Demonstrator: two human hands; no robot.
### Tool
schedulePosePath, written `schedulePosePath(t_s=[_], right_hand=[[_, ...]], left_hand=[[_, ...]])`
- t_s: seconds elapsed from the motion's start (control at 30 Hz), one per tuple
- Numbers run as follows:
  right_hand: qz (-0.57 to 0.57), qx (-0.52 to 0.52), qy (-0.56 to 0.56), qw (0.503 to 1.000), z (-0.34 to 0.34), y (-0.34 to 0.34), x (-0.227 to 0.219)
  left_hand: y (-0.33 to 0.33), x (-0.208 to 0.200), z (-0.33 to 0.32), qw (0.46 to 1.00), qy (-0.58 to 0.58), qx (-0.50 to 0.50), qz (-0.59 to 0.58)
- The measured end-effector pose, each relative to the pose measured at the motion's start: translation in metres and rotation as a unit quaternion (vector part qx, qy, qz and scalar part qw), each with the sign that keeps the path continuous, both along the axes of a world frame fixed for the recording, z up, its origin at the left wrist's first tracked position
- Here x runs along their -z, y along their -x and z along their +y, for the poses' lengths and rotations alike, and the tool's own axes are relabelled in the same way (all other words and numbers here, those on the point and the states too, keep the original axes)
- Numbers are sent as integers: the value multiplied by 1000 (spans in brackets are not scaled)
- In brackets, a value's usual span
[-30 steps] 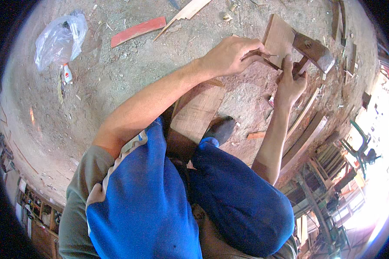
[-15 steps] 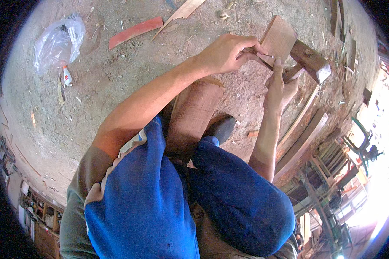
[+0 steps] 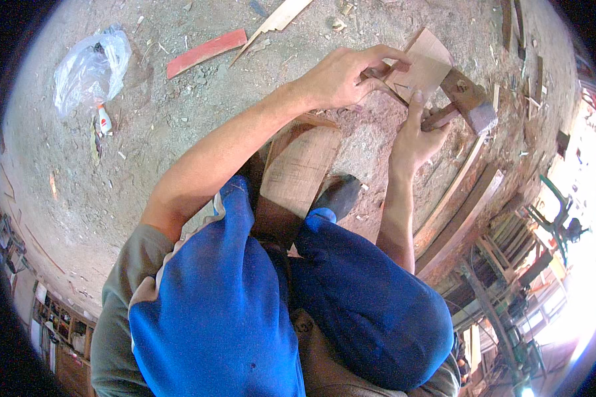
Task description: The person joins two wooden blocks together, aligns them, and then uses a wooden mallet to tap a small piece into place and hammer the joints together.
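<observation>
Ahead and a little to the right, I hold a flat wooden board [image 3: 425, 61] up in front of me. My left hand [image 3: 346, 78] is closed at its left edge, with the index finger reaching over its face; what lies under the other fingers is partly hidden. My right hand [image 3: 417, 142] wraps the handle of a wooden mallet [image 3: 468, 100], and its thumb rests against the near edge of the board. The mallet's blocky head sits just right of the board. Between my legs a thick wooden block [image 3: 298, 165] slopes away from me.
Dusty ground bears a red wood strip [image 3: 206, 53], a pale splintered slat [image 3: 275, 25], a clear plastic bag [image 3: 94, 66] and a small white bottle [image 3: 104, 119]. Long wooden strips [image 3: 467, 205] lie at right, near a green metal frame [image 3: 559, 208] and stacked timber.
My right hand and the mallet have shifted slightly left and nearer. The left index finger has moved a little farther over the board. The board has tilted slightly and looks brighter.
</observation>
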State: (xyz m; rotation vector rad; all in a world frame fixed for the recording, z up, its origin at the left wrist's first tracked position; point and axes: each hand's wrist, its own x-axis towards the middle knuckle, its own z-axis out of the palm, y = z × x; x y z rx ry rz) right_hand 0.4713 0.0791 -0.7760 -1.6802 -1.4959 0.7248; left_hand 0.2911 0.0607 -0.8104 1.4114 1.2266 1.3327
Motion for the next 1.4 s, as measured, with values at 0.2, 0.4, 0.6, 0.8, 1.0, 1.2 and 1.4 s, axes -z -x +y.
schedulePosePath(t_s=[0.2,0.4,0.6,0.8,1.0,1.2,1.4], right_hand=[[48,15,-28,998,-8,1,5],[63,32,17,997,-13,6,-2],[83,11,-41,996,-13,4,3],[106,5,35,994,-7,-33,-22],[139,11,99,985,-27,-40,-101],[52,-40,75,995,-45,-40,-93],[78,-30,64,995,-40,-34,-115]], left_hand=[[-1,-20,0,985,134,60,-91],[-6,-11,-1,965,137,87,-206],[-11,-16,-5,952,127,82,-266],[-7,-16,0,952,174,78,-240],[-18,-7,7,977,106,45,-177],[-10,-21,8,955,190,70,-215],[-9,-17,8,956,189,72,-214]])
